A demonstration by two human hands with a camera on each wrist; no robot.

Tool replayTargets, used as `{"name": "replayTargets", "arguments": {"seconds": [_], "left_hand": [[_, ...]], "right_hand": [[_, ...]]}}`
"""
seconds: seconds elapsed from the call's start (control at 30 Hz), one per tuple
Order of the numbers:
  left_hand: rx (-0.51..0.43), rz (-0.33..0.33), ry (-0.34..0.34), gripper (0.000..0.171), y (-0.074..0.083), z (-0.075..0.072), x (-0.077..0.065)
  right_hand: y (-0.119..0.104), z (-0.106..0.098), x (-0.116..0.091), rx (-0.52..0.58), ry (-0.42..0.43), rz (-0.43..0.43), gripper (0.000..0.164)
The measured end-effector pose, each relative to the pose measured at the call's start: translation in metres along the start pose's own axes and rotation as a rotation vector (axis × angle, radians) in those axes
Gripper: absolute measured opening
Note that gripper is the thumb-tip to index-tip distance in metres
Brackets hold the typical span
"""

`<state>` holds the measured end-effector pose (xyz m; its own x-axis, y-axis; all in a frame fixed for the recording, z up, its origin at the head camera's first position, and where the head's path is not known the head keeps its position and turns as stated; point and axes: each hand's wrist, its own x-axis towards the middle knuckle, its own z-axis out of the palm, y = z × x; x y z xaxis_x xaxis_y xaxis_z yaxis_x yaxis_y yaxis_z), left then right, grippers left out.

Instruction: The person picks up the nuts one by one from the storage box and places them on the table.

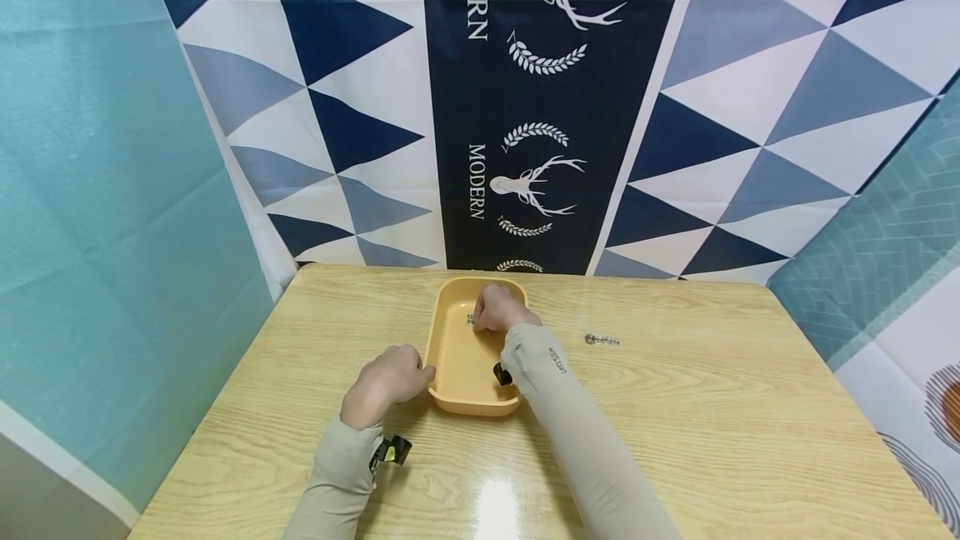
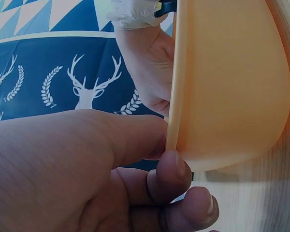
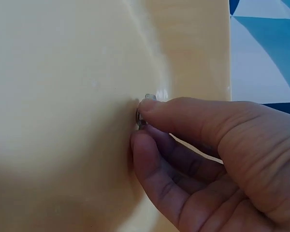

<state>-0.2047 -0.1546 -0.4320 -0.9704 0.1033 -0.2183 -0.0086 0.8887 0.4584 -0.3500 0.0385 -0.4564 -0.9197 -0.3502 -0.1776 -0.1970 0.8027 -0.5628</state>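
Note:
A yellow-orange rectangular plastic tray [image 1: 467, 382] with rounded corners lies near the back edge of the table. My left hand [image 1: 386, 383] pinches its rim at the near left corner; the left wrist view shows thumb and forefinger on either side of the rim [image 2: 172, 137]. Inside the tray's far half is my right hand [image 1: 501, 310]. Between its thumb and forefinger it pinches a small shiny metallic piece [image 3: 141, 116], close over the tray floor, mostly covered by the fingertips. In the head view a small shiny bit [image 1: 470, 319] shows just left of that hand.
Right of the tray, a small silvery, see-through object [image 1: 602, 340] with a round end and a beaded tail lies on the wood-grain table [image 1: 697, 390]. A patterned cloth [image 1: 525, 107] hangs right behind the table's back edge, and a teal cloth [image 1: 127, 215] hangs at the left.

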Motion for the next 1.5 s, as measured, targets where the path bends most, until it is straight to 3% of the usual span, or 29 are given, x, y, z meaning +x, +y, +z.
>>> {"name": "replayTargets", "arguments": {"seconds": [0.6, 1.03, 1.5], "left_hand": [[-0.003, -0.004, -0.006, 0.044, 0.0, 0.0, 0.0], [-0.009, -0.016, -0.01, 0.041, 0.001, 0.0, 0.0], [0.015, -0.013, -0.017, 0.041, 0.001, 0.0, 0.001]], "right_hand": [[-0.006, -0.001, 0.0, -0.086, -0.044, 0.051, 0.017], [-0.013, -0.008, -0.009, -0.117, -0.095, 0.093, 0.005], [-0.015, -0.018, -0.016, -0.1, -0.094, 0.021, 0.017]]}}
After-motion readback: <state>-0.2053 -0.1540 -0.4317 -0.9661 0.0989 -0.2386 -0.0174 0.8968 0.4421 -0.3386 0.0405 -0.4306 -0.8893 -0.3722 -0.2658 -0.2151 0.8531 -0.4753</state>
